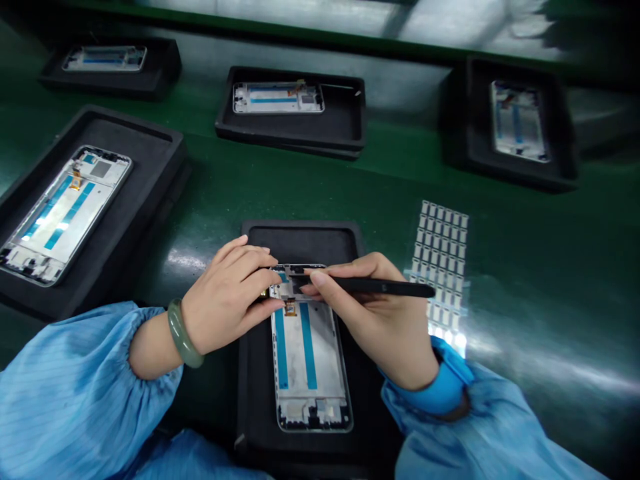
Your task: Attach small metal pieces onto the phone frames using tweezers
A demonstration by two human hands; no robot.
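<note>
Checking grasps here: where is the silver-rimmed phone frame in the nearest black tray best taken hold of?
Probably by its two long metal side edges, fingers coming down from above, on the lower half of the silver-rimmed phone frame. It lies flat in the black foam tray, with tray showing on both sides, and the left hand and right hand cover only its upper end.

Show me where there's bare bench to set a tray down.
Bare green bench lies between the upper middle tray and the tray under the hands, running right to the label sheet. More lies right of that sheet, below the far right tray. Crowded: over the phone frame, where the left hand and right hand with black tool meet.
</note>
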